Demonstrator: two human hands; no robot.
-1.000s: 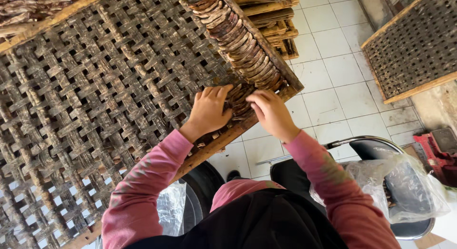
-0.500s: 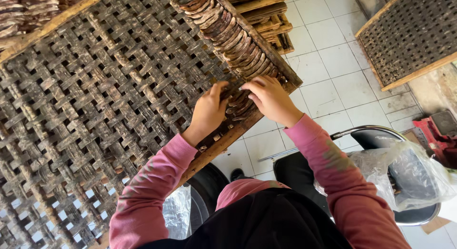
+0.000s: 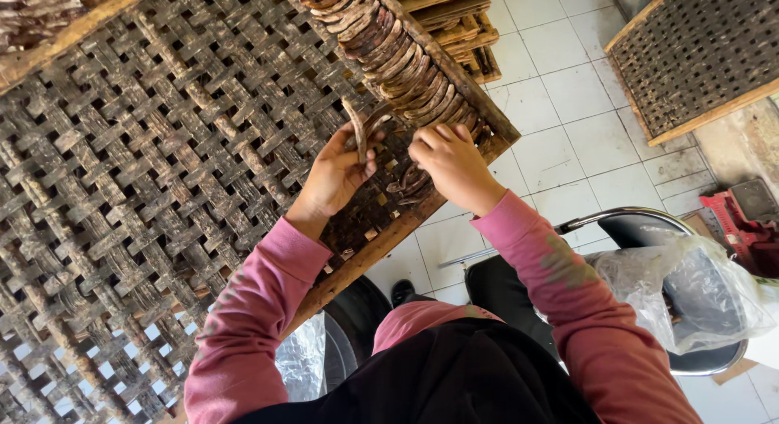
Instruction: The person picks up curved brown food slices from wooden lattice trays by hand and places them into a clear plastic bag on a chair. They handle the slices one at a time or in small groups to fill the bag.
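While both hands work the woven tray (image 3: 162,189) | left hand (image 3: 337,176) pinches dark curved strip (image 3: 357,128) | right hand (image 3: 454,164) curled on strips row (image 3: 398,59)

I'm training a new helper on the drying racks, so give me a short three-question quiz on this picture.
1. True or false: the left hand holds a dark curved strip lifted off the woven bamboo tray.
2. Where does the row of dark strips lie?
A. along the tray's wooden edge
B. on the tiled floor
C. in the plastic bag
3. Fill in: the right hand rests at the near end of the ____.

Key:
1. True.
2. A; the row runs beside the wooden frame.
3. Row of strips, close to the tray's corner. The plastic bag sits on a chair, apart from both hands.
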